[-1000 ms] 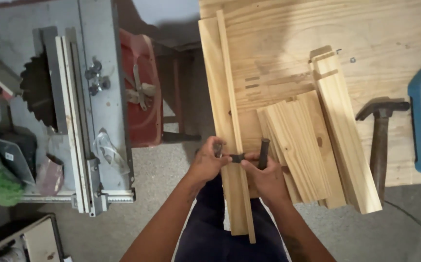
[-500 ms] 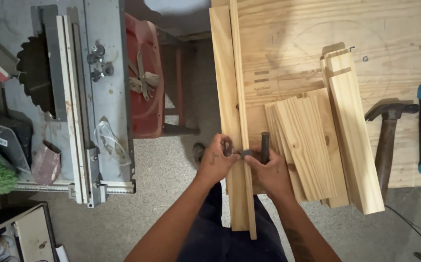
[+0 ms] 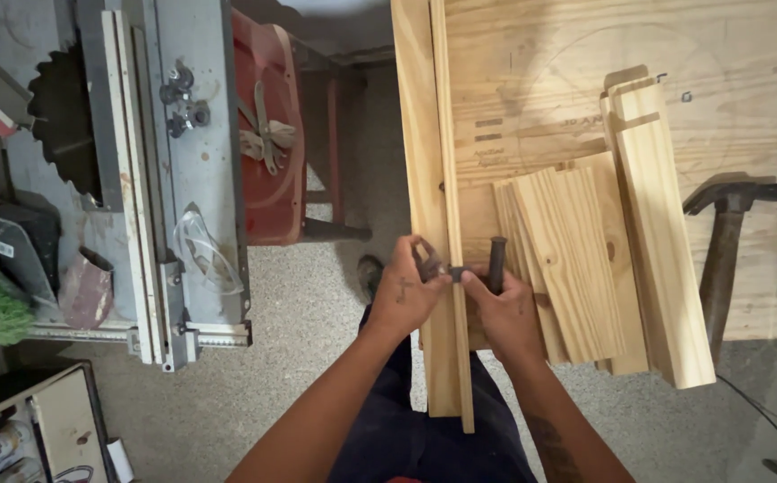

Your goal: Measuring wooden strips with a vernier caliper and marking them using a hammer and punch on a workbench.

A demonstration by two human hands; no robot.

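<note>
Left hand (image 3: 406, 288): fingers closed on one end of a small dark clamp (image 3: 456, 274), at 9 o'clock of the boards it spans.

Right hand (image 3: 503, 309): fingers wrapped round the clamp's upright black handle (image 3: 496, 258), at 3 o'clock of the same boards.

Clamp: small, metal by the look of it, rigid, probably light; sits across the near part of the long boards, just off the worktop's near edge. Best held as now, one hand on the jaw end, one on the handle.

Long boards (image 3: 433, 179): two pale pine strips, one flat and one on edge against it, running 12 to 6 o'clock, the near ends overhanging the worktop toward the person. Stiff, light to moderate in weight, dry and not slippery; long enough to lever or tip if gripped only at one end.

Short planks (image 3: 567, 259): stacked at 3 o'clock of the right hand, touching it or nearly so.

Thick beam (image 3: 666, 233): further toward 3 o'clock.

Hammer (image 3: 719, 241): beyond the beam.

Worktop (image 3: 540, 72): plywood sheet.

Table saw (image 3: 138, 179): well apart at 9 o'clock.
</note>
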